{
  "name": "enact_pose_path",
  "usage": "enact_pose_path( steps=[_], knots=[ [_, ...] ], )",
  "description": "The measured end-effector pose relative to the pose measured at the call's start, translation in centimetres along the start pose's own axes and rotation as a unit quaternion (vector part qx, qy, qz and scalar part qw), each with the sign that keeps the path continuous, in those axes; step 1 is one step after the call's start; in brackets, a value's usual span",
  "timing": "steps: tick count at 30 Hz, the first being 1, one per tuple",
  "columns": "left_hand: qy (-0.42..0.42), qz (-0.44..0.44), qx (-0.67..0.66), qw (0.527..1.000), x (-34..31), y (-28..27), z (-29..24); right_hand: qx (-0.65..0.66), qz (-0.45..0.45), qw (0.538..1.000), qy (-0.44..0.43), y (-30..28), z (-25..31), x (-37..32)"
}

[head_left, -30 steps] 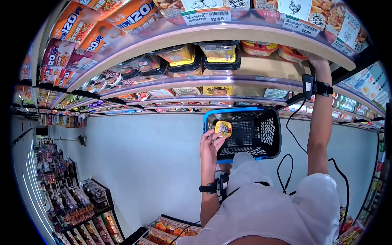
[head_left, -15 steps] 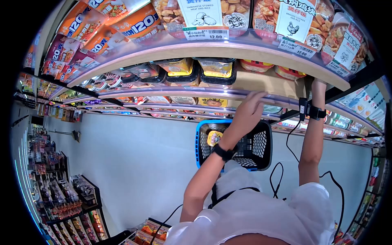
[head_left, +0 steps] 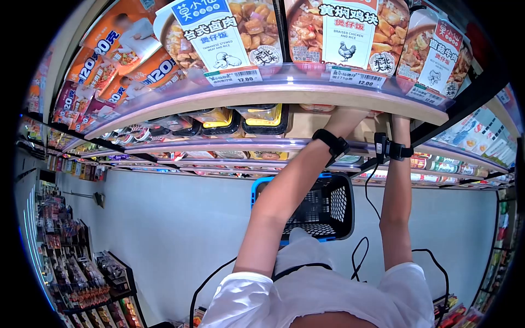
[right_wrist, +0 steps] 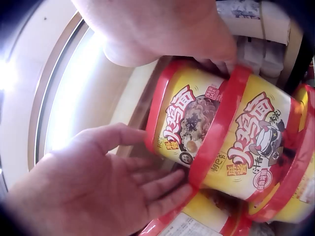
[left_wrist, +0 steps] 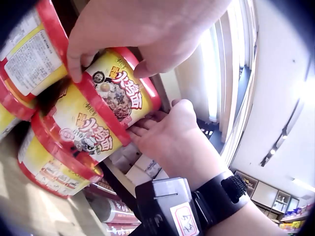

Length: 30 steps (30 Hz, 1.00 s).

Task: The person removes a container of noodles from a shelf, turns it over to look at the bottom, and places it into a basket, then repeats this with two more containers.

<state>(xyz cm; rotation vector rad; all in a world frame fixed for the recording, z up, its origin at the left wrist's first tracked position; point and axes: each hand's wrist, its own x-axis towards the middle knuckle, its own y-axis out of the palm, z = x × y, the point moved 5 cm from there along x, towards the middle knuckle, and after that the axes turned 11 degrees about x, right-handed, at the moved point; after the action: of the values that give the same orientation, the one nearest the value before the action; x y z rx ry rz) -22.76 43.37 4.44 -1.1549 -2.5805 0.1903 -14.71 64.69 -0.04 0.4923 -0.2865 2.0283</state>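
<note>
In the head view, my left hand [head_left: 350, 116] and right hand [head_left: 401, 123] reach under the upper shelf board, their fingers hidden. Two yellow noodle cups with red rims lie tilted end to end: the outer cup [left_wrist: 115, 91] and the inner cup [left_wrist: 81, 125]. My left hand [left_wrist: 142, 37] grips the outer cup, its thumb and fingers spread around the rims. From the opposite side, my right hand [left_wrist: 170, 135] holds the cups with bent fingers partly hidden behind them. The right wrist view shows the left palm [right_wrist: 98, 182] facing the outer cup [right_wrist: 189, 115].
More red-rimmed cups [left_wrist: 54, 169] stand beside these two. Black-trayed packs [head_left: 265, 120] line the same shelf to the left. Boxed rice meals [head_left: 347, 35] fill the shelf above. A blue-rimmed black basket [head_left: 342, 210] sits below, and a black cable [head_left: 369, 191] hangs from the right wrist.
My left hand has let go of a small yellow pack in the basket, then moved up and right into the shelf beside my right hand. The head view has shifted nearer the upper shelf.
</note>
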Motion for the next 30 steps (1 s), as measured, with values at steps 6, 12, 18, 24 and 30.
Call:
enact_pose_path(
  steps=[6, 12, 18, 24, 30],
  knots=[
    [-0.036, 0.007, -0.040, 0.999, 2.4, 0.5, 1.5, 0.011, -0.002, 1.000, 0.000, 0.1, -1.4, 0.8],
    [-0.048, -0.013, -0.048, 0.998, 2.9, 0.6, 1.7, 0.024, -0.017, 0.999, 0.012, -0.5, -2.4, -0.8],
    [-0.054, -0.033, -0.051, 0.997, 2.5, 1.1, 1.4, 0.037, -0.040, 0.998, 0.014, -1.2, -3.1, -1.4],
    [-0.047, -0.075, -0.049, 0.995, 1.2, 1.8, 0.8, 0.064, -0.090, 0.994, -0.001, -1.6, -2.7, -2.4],
    [-0.082, -0.137, -0.111, 0.981, -2.5, -0.2, -3.2, 0.155, -0.165, 0.974, 0.001, 0.8, 7.0, -7.3]
  ],
)
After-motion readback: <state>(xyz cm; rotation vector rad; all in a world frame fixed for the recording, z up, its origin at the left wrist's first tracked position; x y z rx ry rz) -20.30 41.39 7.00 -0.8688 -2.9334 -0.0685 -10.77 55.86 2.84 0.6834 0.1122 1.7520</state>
